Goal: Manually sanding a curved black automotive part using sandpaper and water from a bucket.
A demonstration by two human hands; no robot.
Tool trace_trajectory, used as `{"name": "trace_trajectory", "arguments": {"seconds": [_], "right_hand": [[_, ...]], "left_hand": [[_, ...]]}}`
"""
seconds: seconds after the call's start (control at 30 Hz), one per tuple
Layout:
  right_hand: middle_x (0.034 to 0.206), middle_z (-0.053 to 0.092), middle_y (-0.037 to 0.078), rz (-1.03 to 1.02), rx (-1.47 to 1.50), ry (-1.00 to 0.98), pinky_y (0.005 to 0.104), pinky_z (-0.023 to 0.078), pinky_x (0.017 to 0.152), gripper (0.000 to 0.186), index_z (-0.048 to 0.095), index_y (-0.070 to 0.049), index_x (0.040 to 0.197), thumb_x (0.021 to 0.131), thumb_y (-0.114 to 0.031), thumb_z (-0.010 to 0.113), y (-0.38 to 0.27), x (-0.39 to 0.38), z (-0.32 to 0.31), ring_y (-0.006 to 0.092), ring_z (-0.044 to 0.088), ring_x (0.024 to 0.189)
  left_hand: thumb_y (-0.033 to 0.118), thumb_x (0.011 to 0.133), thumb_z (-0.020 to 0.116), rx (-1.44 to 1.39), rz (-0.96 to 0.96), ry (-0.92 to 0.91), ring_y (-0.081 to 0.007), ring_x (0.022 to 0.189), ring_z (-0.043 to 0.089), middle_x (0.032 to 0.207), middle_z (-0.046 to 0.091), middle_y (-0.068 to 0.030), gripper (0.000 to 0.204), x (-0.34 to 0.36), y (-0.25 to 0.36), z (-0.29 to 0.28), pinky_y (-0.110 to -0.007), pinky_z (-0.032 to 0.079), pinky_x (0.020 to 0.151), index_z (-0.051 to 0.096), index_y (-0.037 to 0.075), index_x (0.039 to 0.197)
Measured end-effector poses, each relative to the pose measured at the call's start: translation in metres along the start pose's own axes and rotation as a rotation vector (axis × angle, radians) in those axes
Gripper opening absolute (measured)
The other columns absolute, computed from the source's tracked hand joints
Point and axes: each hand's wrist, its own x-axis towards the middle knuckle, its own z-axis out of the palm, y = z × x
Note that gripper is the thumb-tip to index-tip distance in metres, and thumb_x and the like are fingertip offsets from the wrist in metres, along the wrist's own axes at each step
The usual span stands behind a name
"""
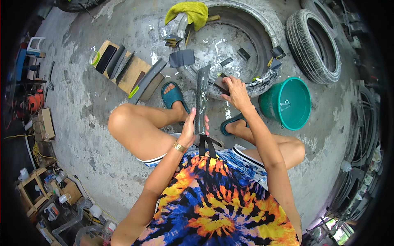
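My left hand (188, 130) grips the lower end of a long, narrow dark panel (202, 96) with a woven-looking, wet, speckled surface. The panel stands nearly lengthwise away from me, in front of my lap. My right hand (237, 94) has its fingers closed on a small dark block (222, 83), to the right of the panel and apart from it. Beyond both hands lies a large tyre (269, 25) on its side. Dark folded sheets that look like sandpaper (182, 58) rest on its rim, and small dark blocks (243, 54) lie inside its ring.
A green bucket (269, 102) stands right of my right foot. Another tyre (301, 49) leans beyond it. A yellow-green cloth (193, 13) drapes over the far tyre rim. Left, a wooden board (136, 71) carries several dark curved pieces (117, 57) and a phone-like black slab (106, 58).
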Motion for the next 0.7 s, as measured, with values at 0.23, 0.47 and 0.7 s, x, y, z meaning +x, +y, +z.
{"name": "trace_trajectory", "arguments": {"seconds": [0.23,0.47,0.7], "right_hand": [[0.105,0.053,0.012,-0.022,0.091,-0.027,0.0440,0.041,0.085,0.056,0.048,-0.012,0.119,0.072,-0.018,0.078,0.009,0.001,-0.001,0.0328,0.052,0.101],[0.111,0.053,0.013,-0.059,0.346,0.067,0.0422,0.045,0.086,0.052,0.051,-0.011,0.120,0.074,-0.014,0.075,-0.036,-0.038,-0.041,0.0331,0.055,0.103],[0.124,0.051,0.017,0.007,0.208,-0.004,0.0437,0.044,0.090,0.052,0.051,-0.017,0.131,0.082,-0.019,0.069,-0.048,-0.056,-0.039,0.0357,0.054,0.108]], "left_hand": [[0.051,0.100,0.034,0.019,-0.001,-0.006,-0.0172,0.063,0.062,0.081,0.059,-0.0085,0.051,0.006,-0.003,-0.003,-0.033,0.056,0.050,0.052,0.003,0.098],[0.052,0.100,0.036,0.012,-0.034,-0.080,-0.0150,0.061,0.060,0.080,0.059,-0.0062,0.049,0.000,-0.001,0.002,-0.031,0.053,0.047,0.051,0.006,0.099],[0.052,0.100,0.037,0.095,-0.164,-0.144,-0.0145,0.061,0.059,0.080,0.059,-0.0054,0.047,-0.001,0.009,0.015,-0.030,0.052,0.046,0.052,0.008,0.101]]}}
